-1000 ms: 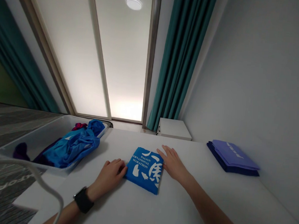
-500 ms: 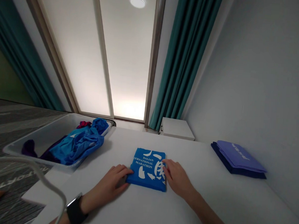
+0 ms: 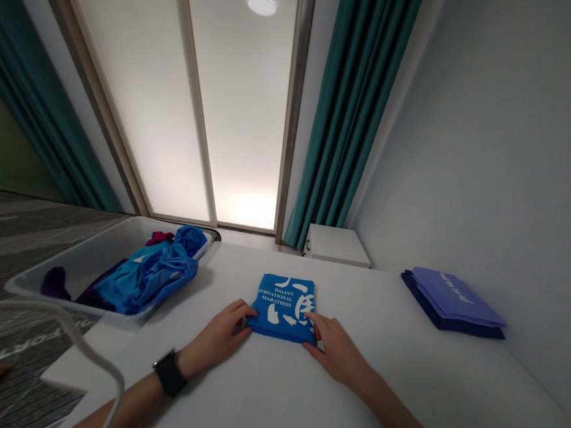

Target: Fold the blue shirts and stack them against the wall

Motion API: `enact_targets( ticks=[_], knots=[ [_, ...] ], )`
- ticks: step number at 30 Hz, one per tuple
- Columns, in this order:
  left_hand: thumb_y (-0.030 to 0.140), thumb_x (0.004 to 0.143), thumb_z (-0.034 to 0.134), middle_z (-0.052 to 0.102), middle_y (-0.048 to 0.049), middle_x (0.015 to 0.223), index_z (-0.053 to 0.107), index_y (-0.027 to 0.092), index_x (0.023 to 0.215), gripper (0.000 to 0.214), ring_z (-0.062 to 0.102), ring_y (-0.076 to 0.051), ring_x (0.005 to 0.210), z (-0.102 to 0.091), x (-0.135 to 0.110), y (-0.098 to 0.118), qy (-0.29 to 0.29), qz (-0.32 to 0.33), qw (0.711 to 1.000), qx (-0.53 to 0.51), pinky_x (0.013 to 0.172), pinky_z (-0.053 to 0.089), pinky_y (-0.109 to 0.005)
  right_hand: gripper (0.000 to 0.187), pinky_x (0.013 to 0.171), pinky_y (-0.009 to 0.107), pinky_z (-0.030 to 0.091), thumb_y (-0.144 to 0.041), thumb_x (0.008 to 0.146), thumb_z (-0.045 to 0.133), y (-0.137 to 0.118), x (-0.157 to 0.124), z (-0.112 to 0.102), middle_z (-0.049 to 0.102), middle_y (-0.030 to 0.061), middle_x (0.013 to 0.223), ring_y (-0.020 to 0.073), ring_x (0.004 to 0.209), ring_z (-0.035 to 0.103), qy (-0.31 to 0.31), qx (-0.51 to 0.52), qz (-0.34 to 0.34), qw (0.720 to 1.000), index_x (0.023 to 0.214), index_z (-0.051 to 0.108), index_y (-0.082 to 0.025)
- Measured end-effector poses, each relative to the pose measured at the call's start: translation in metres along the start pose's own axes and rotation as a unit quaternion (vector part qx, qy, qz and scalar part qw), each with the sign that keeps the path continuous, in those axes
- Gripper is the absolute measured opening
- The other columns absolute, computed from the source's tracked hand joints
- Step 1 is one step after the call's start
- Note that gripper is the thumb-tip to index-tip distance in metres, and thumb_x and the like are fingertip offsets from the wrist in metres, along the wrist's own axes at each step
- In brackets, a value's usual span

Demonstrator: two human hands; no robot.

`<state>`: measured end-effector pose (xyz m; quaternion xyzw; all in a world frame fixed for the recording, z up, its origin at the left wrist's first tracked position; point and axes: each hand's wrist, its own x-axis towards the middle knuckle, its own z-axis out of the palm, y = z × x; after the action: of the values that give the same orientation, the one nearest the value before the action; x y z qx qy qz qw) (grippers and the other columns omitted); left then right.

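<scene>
1. Blue cloth: folded to a flat, squarish packet, white print face up, "DALIAN" and "MARATHON" legible. Lies on the white table, middle of the scene, between the two hands.
2. Left hand: fingers and thumb touching the packet at its near left corner. Cannot tell whether the corner is pinched or only pressed. Black watch on the wrist.
3. Right hand: forefinger on top by the right edge, thumb at the near edge, near right corner between them. Firmness of hold: cannot tell.
4. Bin: translucent plastic, open top, far left, beside the table's left part. What it rests on is hidden.
5. Bin contents: crumpled blue clothes heaped toward the right end, hiding part of that rim; red bunch on the far side; dark purple garment at the left, with similar dark fabric under the blue. One garment or two, cannot tell. Bare bin wall shows at the far left.
6. Right side of table, by the wall: folded purple cloth, white lettering, atop a navy cloth.
7. Cabinet: small, white, beyond the table's far edge; inside hidden from view.
</scene>
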<state>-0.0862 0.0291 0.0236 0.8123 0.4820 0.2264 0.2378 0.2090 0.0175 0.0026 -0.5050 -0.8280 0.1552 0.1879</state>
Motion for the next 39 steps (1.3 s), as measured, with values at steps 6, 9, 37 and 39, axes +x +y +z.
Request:
enact_targets(
  ticks=[6, 9, 37, 39],
  knots=[
    [0.026, 0.09, 0.049, 0.057, -0.005, 0.096, 0.058, 0.021, 0.105, 0.019, 0.057, -0.018, 0.082, 0.004, 0.005, 0.001, 0.01, 0.002, 1.0, 0.006, 0.076, 0.047, -0.031, 0.04, 0.083, 0.035, 0.044, -0.021, 0.087, 0.055, 0.001, 0.004, 0.002, 0.067, 0.0063, 0.099, 0.0218, 0.09, 0.06, 0.02, 0.0, -0.006, 1.0, 0.126, 0.05, -0.019],
    [0.027, 0.092, 0.045, 0.059, -0.0061, 0.099, 0.058, 0.022, 0.107, 0.02, 0.057, -0.02, 0.087, 0.006, 0.001, 0.004, 0.016, 0.005, 1.0, 0.021, 0.08, 0.046, -0.032, 0.04, 0.084, 0.036, 0.043, -0.022, 0.087, 0.055, -0.003, 0.003, 0.007, 0.067, 0.0068, 0.1, 0.0225, 0.091, 0.061, 0.033, -0.015, 0.002, 0.999, 0.127, 0.049, -0.019],
    [0.018, 0.092, 0.047, 0.058, -0.0054, 0.089, 0.06, 0.02, 0.095, 0.013, 0.053, -0.019, 0.081, 0.003, -0.01, 0.009, 0.09, 0.132, 0.971, 0.179, 0.072, 0.042, -0.032, 0.042, 0.094, 0.041, 0.046, -0.013, 0.082, 0.06, 0.0, -0.007, 0.012, 0.054, 0.0102, 0.12, 0.0248, 0.111, 0.053, 0.109, 0.005, -0.053, 0.993, 0.122, 0.051, -0.024],
    [0.013, 0.092, 0.048, 0.058, -0.005, 0.088, 0.061, 0.02, 0.092, 0.015, 0.051, -0.019, 0.081, 0.01, -0.01, 0.017, 0.092, 0.208, 0.942, 0.248, 0.073, 0.039, -0.033, 0.038, 0.095, 0.043, 0.047, -0.012, 0.082, 0.059, 0.001, -0.009, 0.013, 0.052, 0.011, 0.122, 0.0256, 0.113, 0.052, 0.141, 0.005, -0.074, 0.987, 0.117, 0.051, -0.024]
  ],
)
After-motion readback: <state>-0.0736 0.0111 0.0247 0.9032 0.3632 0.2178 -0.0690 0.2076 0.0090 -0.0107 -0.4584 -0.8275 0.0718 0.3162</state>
